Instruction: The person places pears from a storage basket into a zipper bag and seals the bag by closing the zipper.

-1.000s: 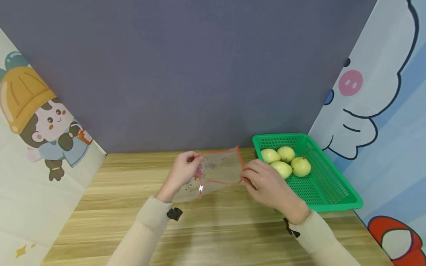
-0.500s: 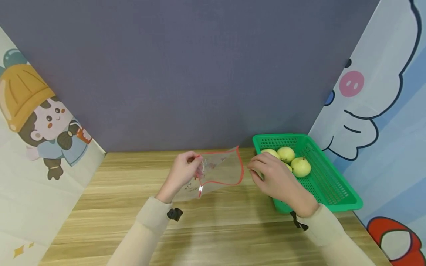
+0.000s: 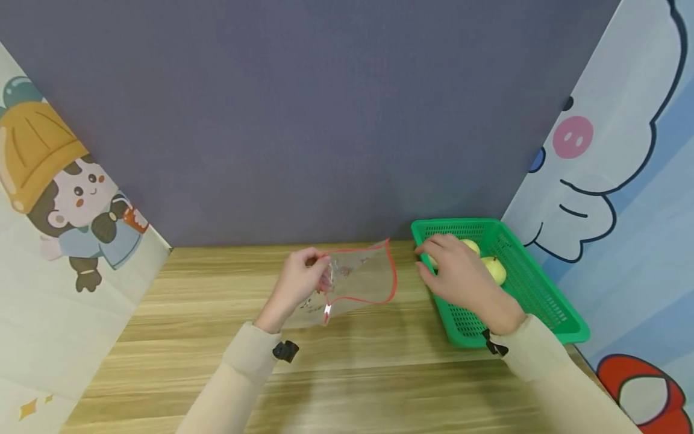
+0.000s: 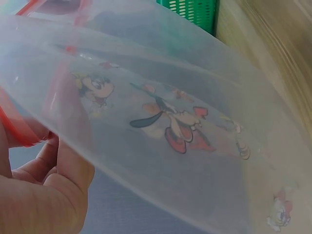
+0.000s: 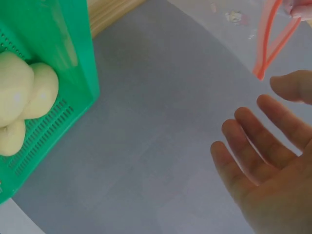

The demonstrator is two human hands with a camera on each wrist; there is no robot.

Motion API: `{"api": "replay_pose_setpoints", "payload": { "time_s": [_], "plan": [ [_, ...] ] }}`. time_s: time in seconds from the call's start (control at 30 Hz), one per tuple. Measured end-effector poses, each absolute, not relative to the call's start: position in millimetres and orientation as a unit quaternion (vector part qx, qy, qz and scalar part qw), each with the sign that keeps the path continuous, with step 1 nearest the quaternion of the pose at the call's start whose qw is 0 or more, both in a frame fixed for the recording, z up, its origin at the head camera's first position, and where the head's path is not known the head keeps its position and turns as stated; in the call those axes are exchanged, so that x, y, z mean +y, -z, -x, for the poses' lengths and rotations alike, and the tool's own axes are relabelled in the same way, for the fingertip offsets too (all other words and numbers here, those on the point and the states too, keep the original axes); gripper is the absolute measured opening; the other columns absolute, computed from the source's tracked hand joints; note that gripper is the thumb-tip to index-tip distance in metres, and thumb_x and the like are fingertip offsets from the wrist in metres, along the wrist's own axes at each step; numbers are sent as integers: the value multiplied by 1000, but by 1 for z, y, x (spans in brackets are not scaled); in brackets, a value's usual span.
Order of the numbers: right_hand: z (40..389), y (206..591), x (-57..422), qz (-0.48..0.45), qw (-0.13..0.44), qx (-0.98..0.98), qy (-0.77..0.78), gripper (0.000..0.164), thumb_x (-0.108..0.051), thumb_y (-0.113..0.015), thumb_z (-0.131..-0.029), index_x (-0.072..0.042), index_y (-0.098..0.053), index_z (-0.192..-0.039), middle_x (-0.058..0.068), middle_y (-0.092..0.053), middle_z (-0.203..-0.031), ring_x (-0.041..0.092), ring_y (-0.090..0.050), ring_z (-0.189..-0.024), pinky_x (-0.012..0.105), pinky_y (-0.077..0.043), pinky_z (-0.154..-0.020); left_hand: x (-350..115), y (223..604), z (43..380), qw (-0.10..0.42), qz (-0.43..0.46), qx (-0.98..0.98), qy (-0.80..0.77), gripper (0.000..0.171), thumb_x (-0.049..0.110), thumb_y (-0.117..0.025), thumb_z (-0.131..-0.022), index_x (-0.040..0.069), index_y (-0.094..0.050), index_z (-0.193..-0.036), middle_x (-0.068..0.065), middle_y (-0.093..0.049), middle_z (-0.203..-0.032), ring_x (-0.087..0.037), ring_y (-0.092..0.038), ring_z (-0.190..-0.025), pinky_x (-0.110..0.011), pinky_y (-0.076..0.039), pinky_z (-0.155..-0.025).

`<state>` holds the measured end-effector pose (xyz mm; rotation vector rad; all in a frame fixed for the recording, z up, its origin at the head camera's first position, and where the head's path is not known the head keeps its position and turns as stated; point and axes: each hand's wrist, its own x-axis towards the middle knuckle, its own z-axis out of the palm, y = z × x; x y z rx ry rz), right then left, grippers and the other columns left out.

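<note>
A clear zip bag [image 3: 363, 280] with a red-edged mouth and cartoon prints hangs above the table, its mouth spread toward the right. My left hand [image 3: 298, 280] pinches the bag's rim between thumb and fingers; in the left wrist view the film [image 4: 195, 161] covers most of the picture. My right hand [image 3: 461, 274] is over the near left side of the green basket [image 3: 534, 283], holding nothing, its fingers loosely extended in the right wrist view. Yellow-green pears [image 3: 494, 270] lie in the basket, some hidden behind that hand.
The basket stands at the right end of the wooden table [image 3: 347, 380]. A grey panel [image 3: 325, 120] rises behind the table's far edge. Sheets with cartoon prints line the left and right sides.
My right hand has let go of the bag's right edge and moved right, over the basket's rim. My left hand stays in place with the bag.
</note>
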<state>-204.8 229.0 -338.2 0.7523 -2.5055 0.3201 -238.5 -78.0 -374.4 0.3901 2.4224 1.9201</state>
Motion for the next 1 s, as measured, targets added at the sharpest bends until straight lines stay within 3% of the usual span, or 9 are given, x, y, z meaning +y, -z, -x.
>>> {"api": "replay_pose_setpoints", "payload": {
  "time_s": [0.17,0.4,0.63,0.87,1.0],
  "plan": [
    [213,335,236,-246,225,-936,-111,22,-12,-75,-89,-1,-72,-107,14,-68,-108,35,-62,-101,51,-56,-82,-79,374,238,11,-126,778,-615,19,10,-59,-103,-8,-66,-100,-15,-65,-78,-23,-66,-61,-42,-62,-60],
    [223,338,247,-201,170,-958,-111,33,-20,-67,-95,0,-68,-121,19,-64,-120,39,-59,-111,56,-53,-91,-79,375,237,6,-125,778,-616,18,10,-59,-103,-7,-67,-99,-14,-65,-77,-23,-67,-61,-34,-60,-55],
    [231,340,257,-171,126,-972,-104,44,-28,-63,-98,1,-62,-130,24,-59,-131,45,-54,-120,62,-48,-96,-79,375,235,6,-127,781,-611,19,10,-59,-103,-7,-67,-101,-15,-65,-79,-24,-67,-62,-44,-62,-59],
    [240,344,265,-150,102,-978,-101,51,-33,-60,-99,1,-57,-137,27,-52,-137,48,-50,-123,66,-47,-93,-78,376,236,6,-130,775,-619,18,7,-59,-103,-9,-66,-99,-16,-65,-77,-22,-67,-60,-32,-60,-54],
    [247,350,273,-144,88,-980,-107,52,-33,-60,-100,2,-55,-139,28,-50,-139,49,-48,-125,66,-46,-94,-77,377,236,9,-128,771,-624,17,6,-59,-102,-9,-65,-98,-17,-65,-77,-22,-67,-60,-31,-60,-54]
  ]
}}
